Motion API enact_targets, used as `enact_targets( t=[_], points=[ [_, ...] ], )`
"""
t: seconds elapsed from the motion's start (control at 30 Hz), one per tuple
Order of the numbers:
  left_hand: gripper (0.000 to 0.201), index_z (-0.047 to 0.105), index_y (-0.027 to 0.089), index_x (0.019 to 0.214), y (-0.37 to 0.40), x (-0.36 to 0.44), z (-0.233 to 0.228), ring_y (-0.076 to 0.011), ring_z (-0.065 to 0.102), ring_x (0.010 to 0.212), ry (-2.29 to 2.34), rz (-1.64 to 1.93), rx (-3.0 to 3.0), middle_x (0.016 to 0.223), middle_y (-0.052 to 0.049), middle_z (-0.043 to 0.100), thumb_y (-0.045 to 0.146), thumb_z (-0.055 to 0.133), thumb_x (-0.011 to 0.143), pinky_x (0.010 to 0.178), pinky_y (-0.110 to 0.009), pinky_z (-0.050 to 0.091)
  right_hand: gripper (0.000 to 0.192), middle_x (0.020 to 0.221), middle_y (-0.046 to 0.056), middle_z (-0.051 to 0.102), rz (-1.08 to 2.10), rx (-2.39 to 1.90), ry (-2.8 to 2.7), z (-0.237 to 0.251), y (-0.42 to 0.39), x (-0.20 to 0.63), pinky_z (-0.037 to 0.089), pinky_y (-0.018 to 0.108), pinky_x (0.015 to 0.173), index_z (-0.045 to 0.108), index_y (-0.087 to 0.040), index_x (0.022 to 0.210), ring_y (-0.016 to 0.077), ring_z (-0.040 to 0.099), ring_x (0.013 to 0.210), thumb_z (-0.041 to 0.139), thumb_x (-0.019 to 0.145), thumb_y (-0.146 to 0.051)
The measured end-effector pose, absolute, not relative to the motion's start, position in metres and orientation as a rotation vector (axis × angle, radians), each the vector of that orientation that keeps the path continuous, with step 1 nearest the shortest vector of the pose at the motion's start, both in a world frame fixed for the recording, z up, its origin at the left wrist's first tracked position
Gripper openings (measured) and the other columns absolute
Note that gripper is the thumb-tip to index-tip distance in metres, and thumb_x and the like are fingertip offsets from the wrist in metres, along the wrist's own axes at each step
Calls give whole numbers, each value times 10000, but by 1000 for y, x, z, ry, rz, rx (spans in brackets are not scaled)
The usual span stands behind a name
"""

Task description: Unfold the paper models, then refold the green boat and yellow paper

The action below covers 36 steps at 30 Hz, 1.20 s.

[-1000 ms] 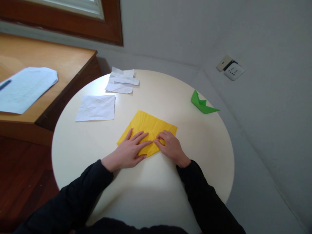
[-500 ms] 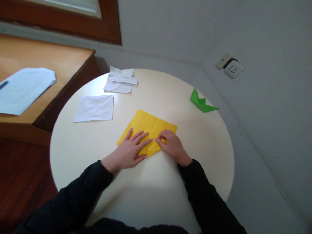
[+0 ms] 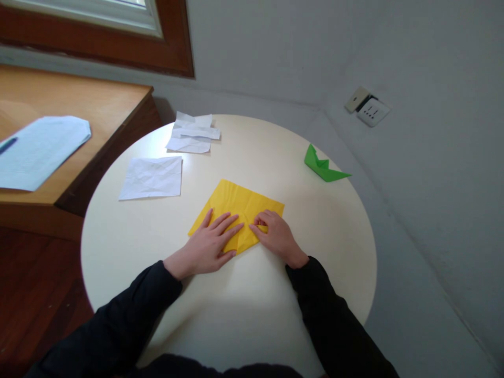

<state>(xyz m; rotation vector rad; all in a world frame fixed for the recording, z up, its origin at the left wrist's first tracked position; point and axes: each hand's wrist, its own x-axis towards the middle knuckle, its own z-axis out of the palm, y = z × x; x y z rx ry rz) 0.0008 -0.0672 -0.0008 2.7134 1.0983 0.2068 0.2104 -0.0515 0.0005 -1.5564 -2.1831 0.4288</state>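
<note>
A creased sheet of yellow paper (image 3: 240, 199) lies at an angle on the round white table (image 3: 220, 320). My left hand (image 3: 208, 244) rests flat across its left and near part, fingers spread. At the paper's right side, my right hand (image 3: 277, 236) is closed in a pinch on a small raised fold of the yellow paper, between thumb and curled fingers. The paper under both hands is hidden.
A green paper boat (image 3: 325, 168) stands near the table's right edge. White paper (image 3: 153, 177) lies at the left, with white pieces (image 3: 191, 142) behind it. Beyond is a wooden desk (image 3: 114, 97) bearing papers (image 3: 51, 147) and a pen (image 3: 8, 145). A socket (image 3: 373, 112) is on the wall.
The view has shifted slightly. Both hands keep their places on the yellow paper, and nothing else has visibly moved.
</note>
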Motion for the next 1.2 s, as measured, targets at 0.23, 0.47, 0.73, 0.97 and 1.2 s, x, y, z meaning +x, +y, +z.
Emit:
enact_targets(
  t=[0.23, 0.47, 0.73, 0.97, 1.2],
  points=[
    [567, 325, 209, 1390, -67, 0, -1, -286, 267, 1348, 1097, 222, 2708, 1457, -107, 339, 423, 410, 871, 1097, -550, 77, 136, 720, 6, 550, 437, -1560, -2202, 1, -51, 211, 377, 280, 653, 495, -203, 681, 163, 505, 706, 568, 793, -178],
    [575, 320, 210, 1394, -68, 2, -1, -288, 262, 1350, 1104, 192, 2715, 1460, -106, 335, 409, 420, 864, 1095, -553, 69, 163, 710, 4, 540, 472, -1545, -2205, 1, -50, 212, 380, 277, 656, 476, -202, 662, 161, 503, 704, 567, 791, -162],
    [589, 311, 211, 1402, -70, 3, -1, -286, 260, 1351, 1136, 170, 2720, 1463, -105, 330, 418, 416, 861, 1095, -536, 100, 159, 715, 4, 543, 478, -1546, -2202, 1, -50, 213, 382, 281, 657, 475, -203, 666, 162, 501, 703, 560, 796, -169],
    [571, 330, 201, 1393, -70, 5, 1, -285, 273, 1343, 1157, 166, 2713, 1456, -100, 344, 387, 422, 861, 1096, -531, 111, 155, 713, 4, 543, 454, -1549, -2207, 0, -50, 213, 381, 282, 650, 477, -206, 666, 163, 503, 700, 558, 795, -172],
    [435, 448, 233, 1323, -70, 11, 2, -256, 363, 1291, 1237, 247, 2667, 1389, -73, 449, 326, 250, 947, 1076, -526, 194, 160, 715, 6, 547, 453, -1552, -2217, 0, -50, 213, 381, 283, 654, 478, -203, 665, 165, 501, 703, 572, 789, -166]
  ],
)
